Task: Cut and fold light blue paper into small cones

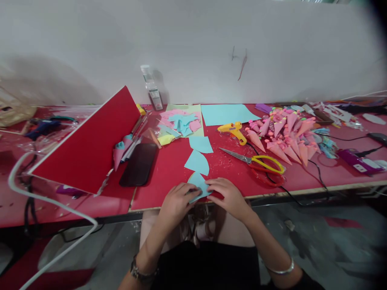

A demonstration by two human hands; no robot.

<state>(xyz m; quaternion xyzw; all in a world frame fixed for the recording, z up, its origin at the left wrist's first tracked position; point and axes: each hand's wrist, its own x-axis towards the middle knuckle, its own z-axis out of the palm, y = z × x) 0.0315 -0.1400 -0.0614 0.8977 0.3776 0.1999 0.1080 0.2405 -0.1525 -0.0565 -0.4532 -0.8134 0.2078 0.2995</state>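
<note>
Clock reference: held piece at centre, 12 o'clock toward the wall. The light-blue paper piece [198,184] lies at the near edge of the red tabletop [169,173], between the person's hands.

Left hand [177,199]: at 8 o'clock on the piece, fingers bent, thumb and fingertips drawn narrow and holding its left side. Right hand [227,197]: at 4 o'clock, thumb and index finger gripping the right edge with a narrow gap. Exact contact under the left fingers cannot be told. A silver bangle [281,269] circles the right wrist.

At 12 o'clock, just beyond: a second blue piece [197,162], curved along one side, then a third blue piece [200,144]. Toward 1 o'clock: a yellow glue gun [232,129] and, farther off, a large blue sheet [225,114]. At 2 o'clock: scissors [249,160] with yellow and red handles, tip pointing to 10; past them, a heap of pink paper cones [292,135].

At 10 o'clock: a black smartphone [139,164], lying flat; beyond it, a tilted red board [90,145]. Between 11 and 12: pink and blue paper scraps [183,121]. At 11, near the wall: an upright clear bottle [152,89].
</note>
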